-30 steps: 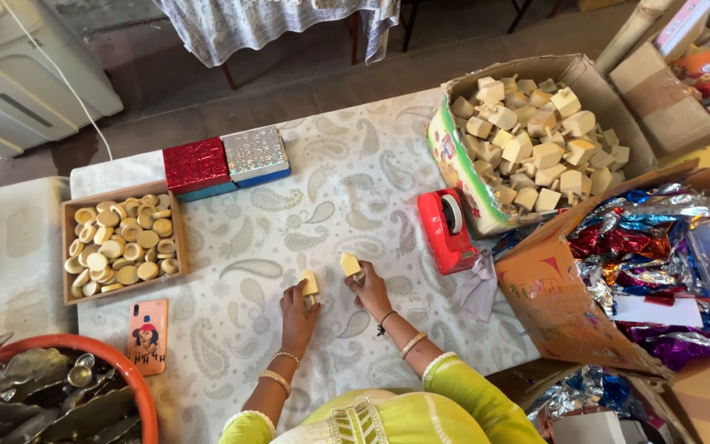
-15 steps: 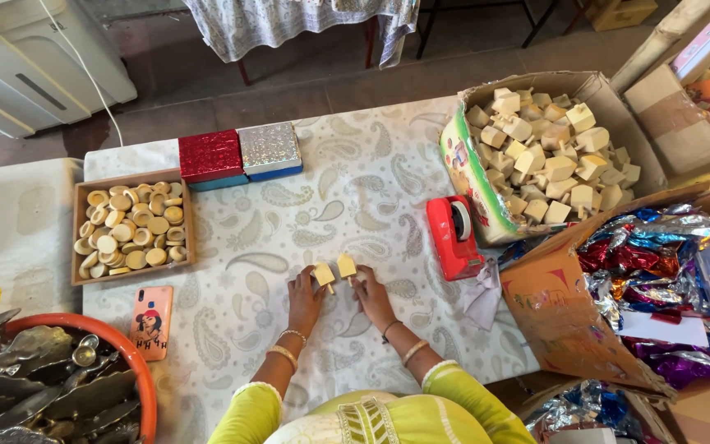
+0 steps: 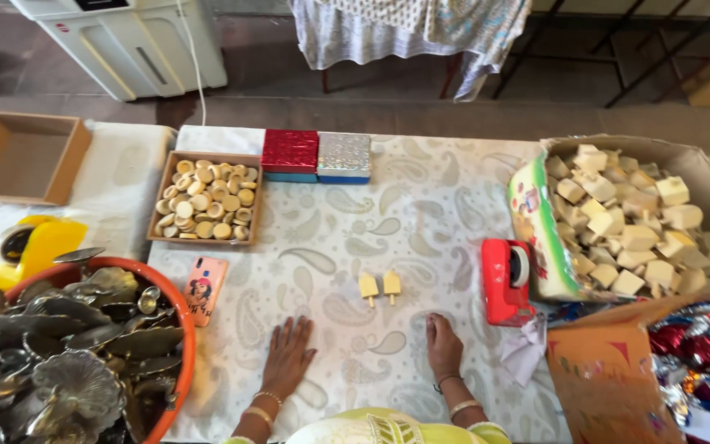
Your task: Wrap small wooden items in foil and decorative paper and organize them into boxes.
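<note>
Both hands lie flat on the worktop [image 3: 454, 214], each grip spread open and holding nothing — left hand [image 3: 288, 359], right hand [image 3: 444, 345]. The two small cream blocks [image 3: 380, 286] stand side by side at twelve o'clock from the hands, free. A careless reach could topple them — or brush the red tape dispenser [image 3: 504, 279] at three o'clock.

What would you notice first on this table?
Probably the big carton of pale blocks on the right, and the orange tub of metal pieces at the lower left. In the middle, two small yellow pieces lie beyond the left hand and right hand, both flat on the cloth.
</note>
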